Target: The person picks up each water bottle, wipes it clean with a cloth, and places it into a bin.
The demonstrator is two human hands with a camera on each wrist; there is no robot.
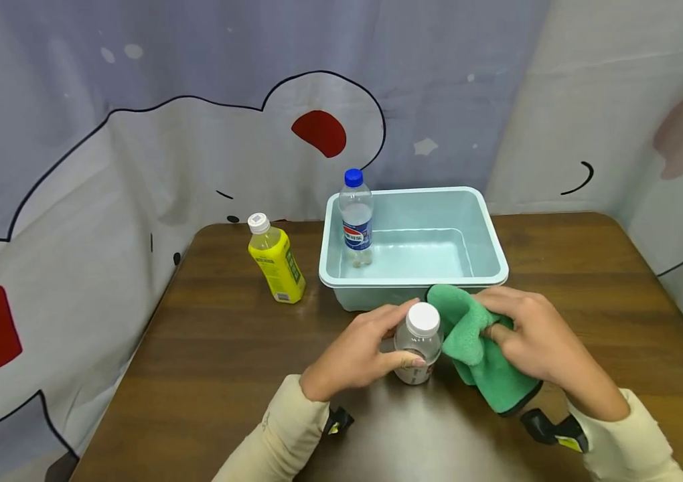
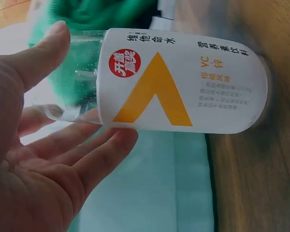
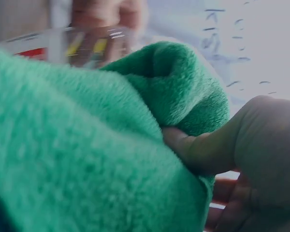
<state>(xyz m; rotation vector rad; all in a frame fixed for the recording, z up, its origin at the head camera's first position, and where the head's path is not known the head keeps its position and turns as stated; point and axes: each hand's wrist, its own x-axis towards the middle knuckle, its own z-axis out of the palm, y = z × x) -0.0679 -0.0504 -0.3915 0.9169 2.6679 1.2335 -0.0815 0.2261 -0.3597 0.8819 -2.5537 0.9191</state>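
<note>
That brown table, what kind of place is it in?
Probably a small indoor work corner: a wood-look table stands by hanging patterned fabric, with a pale blue tub on it.

And it's the head view first, high up behind the left hand [image 1: 359, 351] and right hand [image 1: 531, 335], facing forward and down, over the fingers to the tub [image 1: 377, 299] and the curtain [image 1: 197, 154] beyond, widest of the three! Over to the left wrist, in tight, looking out past the palm at the bottle [image 2: 150, 87] between thumb and fingers, tub behind them (it's tipped sideways, so the upright bottle lies flat across it). Now the right wrist, very near, peering past the thumb and across the cloth [image 3: 87, 140] toward the left fingers. All three share bottle and cloth; head and left wrist share the tub.
</note>
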